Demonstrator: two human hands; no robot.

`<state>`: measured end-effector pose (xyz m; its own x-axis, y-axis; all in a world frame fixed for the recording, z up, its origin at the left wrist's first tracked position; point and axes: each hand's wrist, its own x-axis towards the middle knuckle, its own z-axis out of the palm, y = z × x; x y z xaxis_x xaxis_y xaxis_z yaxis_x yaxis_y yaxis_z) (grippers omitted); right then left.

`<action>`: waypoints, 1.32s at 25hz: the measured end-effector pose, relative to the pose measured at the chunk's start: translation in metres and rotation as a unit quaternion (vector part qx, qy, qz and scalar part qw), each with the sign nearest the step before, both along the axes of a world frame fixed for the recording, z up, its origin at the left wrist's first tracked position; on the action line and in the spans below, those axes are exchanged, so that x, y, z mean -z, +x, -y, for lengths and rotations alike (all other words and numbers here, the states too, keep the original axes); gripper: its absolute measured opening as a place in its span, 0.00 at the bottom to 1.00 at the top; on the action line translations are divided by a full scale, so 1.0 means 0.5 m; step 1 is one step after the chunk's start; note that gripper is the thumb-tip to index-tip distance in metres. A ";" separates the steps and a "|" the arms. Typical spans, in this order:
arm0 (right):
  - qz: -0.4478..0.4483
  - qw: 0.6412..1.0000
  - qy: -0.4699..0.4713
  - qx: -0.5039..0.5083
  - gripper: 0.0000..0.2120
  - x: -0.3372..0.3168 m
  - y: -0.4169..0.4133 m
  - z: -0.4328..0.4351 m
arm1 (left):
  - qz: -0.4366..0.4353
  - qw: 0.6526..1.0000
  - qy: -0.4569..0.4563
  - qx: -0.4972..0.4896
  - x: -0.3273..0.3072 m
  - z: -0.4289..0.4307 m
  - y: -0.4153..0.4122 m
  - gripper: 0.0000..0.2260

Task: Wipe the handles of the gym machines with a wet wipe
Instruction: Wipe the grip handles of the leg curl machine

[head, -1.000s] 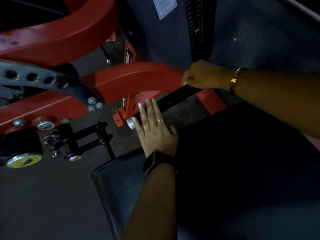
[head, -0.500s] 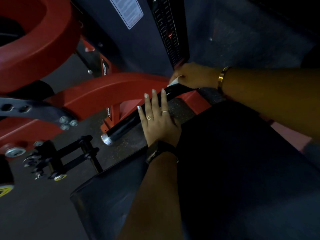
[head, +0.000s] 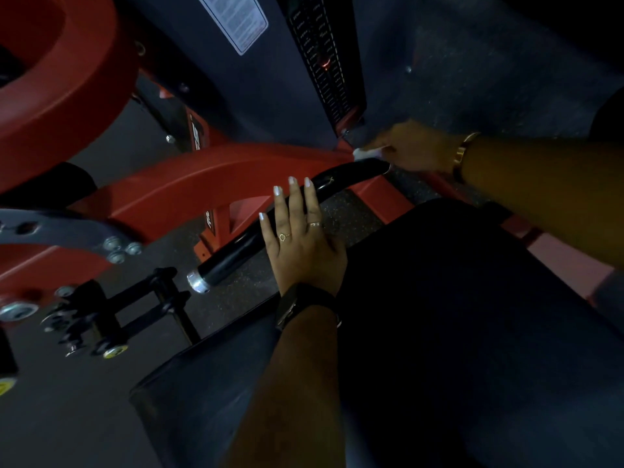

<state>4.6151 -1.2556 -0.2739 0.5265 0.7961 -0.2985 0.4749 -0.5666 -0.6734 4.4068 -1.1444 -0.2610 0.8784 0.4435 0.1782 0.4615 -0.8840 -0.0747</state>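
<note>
One wipe (head: 366, 152), still held at handle (head: 347, 173) top

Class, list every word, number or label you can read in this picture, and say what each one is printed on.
White label on the dark shroud: lines of print, too blurred to read.
Weight stack: rows of small marks, unreadable.
White lettering on the red frame: sideways, blurred, unreadable.
Nothing can be quoted.
</note>
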 end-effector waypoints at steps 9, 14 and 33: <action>-0.042 0.990 0.054 0.120 0.18 0.035 -0.045 -0.006 | -0.031 0.999 0.011 -0.003 0.003 0.002 0.001 0.36; 0.017 0.962 0.082 0.262 0.16 0.063 -0.108 0.000 | -0.029 0.999 0.015 0.001 0.004 0.000 0.000 0.36; -0.152 0.907 0.001 0.394 0.09 0.031 -0.136 -0.061 | -0.006 0.999 0.038 0.018 0.017 -0.005 -0.003 0.33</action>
